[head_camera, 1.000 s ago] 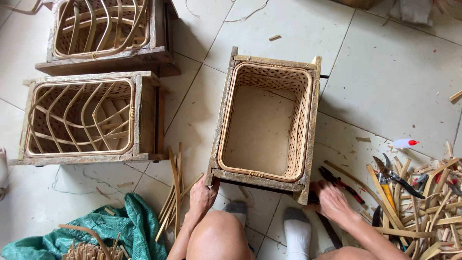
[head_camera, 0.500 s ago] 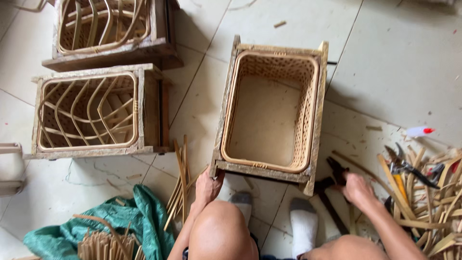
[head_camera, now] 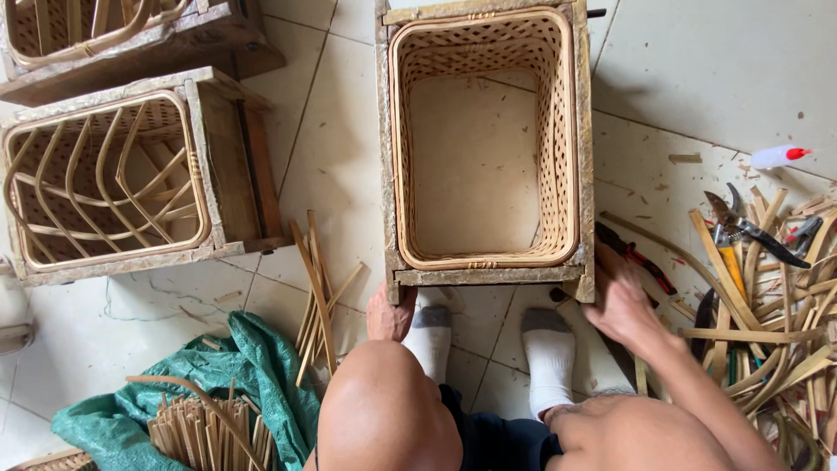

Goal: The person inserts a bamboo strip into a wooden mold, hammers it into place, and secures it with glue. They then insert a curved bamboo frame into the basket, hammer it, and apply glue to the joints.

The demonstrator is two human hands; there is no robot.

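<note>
Pale tiled floor [head_camera: 724, 78], littered with bamboo strips [head_camera: 776, 323]. Left hand [head_camera: 390, 314] and right hand [head_camera: 621, 301] grip near corners of rectangular woven rattan basket in wooden frame [head_camera: 485, 139].

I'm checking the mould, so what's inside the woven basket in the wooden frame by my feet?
The woven basket shows only its bare flat bottom and lattice walls; nothing lies in it. The wooden frame covers its outer sides.
</note>
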